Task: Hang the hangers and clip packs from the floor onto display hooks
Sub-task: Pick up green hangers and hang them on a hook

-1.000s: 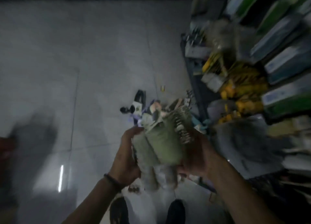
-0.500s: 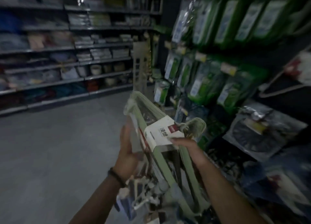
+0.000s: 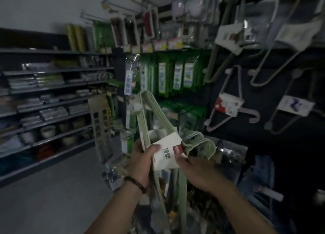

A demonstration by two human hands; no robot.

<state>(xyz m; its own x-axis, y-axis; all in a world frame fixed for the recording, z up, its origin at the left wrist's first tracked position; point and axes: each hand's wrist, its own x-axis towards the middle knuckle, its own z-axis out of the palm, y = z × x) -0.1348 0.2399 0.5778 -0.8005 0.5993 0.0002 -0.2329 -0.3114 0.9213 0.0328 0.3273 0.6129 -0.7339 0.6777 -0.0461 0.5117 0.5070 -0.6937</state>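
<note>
A bundle of pale green hangers (image 3: 153,110) with a white card sleeve (image 3: 166,153) is held up in front of the display wall. My left hand (image 3: 141,160) grips the sleeve and hanger frames from the left, thumb on the card. My right hand (image 3: 197,172) holds the sleeve's right edge, just below the bundle's curled green hooks (image 3: 200,143). More packs hang below my hands, blurred. Empty display hooks (image 3: 112,5) jut out at the top of the wall.
Hanger bundles (image 3: 230,109) hang on the dark panel to the right. Green packs (image 3: 177,75) fill the hooks straight ahead. Shelves of goods (image 3: 49,100) line the far left wall across a grey aisle floor (image 3: 52,198). Bagged items (image 3: 226,153) crowd the lower right.
The view has swung up from the floor to the display wall. The hanger bundle has risen with both hands, and my left thumb now presses on the card sleeve.
</note>
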